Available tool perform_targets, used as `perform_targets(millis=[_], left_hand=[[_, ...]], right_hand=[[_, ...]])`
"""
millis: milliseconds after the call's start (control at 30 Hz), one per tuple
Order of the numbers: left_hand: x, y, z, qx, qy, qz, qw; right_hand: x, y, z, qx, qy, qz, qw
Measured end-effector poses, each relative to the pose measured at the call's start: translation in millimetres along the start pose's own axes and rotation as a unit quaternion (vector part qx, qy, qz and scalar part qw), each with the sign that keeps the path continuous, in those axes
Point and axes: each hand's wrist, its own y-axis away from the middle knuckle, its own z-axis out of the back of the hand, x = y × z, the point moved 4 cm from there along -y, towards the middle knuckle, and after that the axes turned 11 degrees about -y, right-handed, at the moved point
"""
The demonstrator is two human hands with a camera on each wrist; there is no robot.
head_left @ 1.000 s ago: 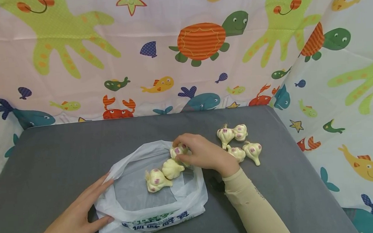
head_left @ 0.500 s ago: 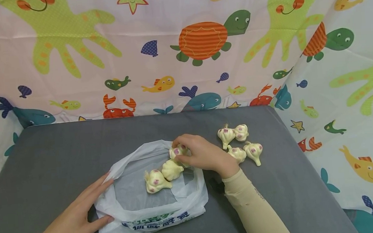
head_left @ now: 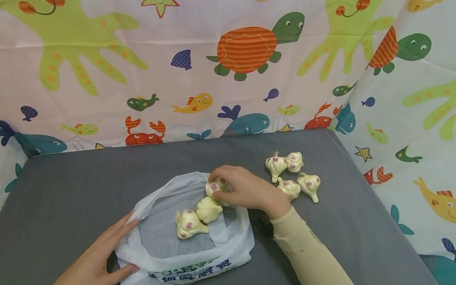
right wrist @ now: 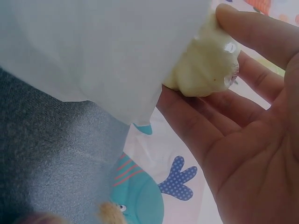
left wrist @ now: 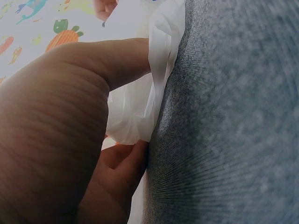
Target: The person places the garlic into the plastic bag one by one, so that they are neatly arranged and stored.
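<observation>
A white plastic bag [head_left: 172, 262] with blue and green print lies with its mouth held wide in the head view. My left hand [head_left: 98, 259] holds its left side between thumb and fingers; in the left wrist view a fold of the bag covers a digit's tip. Inside the bag's right part my right hand [head_left: 248, 189] grips a garlic bulb [head_left: 216, 186], with thumb and fingers around it in the right wrist view. Left of it in the bag lie a second garlic bulb [head_left: 209, 209] and a third garlic bulb [head_left: 191, 224]. Whatever lies under the right palm is partly hidden.
Several more garlic bulbs [head_left: 309, 185] sit in a group on the grey tabletop [head_left: 89, 181], right of the bag and beyond the right forearm. A cloth printed with sea animals [head_left: 193, 79] hangs along the back and the sides.
My right hand has shifted slightly left with its garlic bulb. The two loose bulbs in the bag have slid a little left and toward me. My left hand stays in place.
</observation>
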Motion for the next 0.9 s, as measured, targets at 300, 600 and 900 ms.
perform_targets(millis=[300,600,900], left_hand=[[-0.7,1.2,0.1,-0.005,0.009,-0.007,0.9999],[-0.9,0.0,1.5,-0.004,0.007,-0.005,1.0000],[-0.7,-0.3,1.3,0.005,-0.001,0.005,1.0000]], right_hand=[[2,-3.2,-7,0.016,0.006,-0.001,0.9999],[2,-5.2,-11,0.024,-0.001,0.005,0.9997],[2,-6.3,-15,0.033,0.002,0.000,0.9995]])
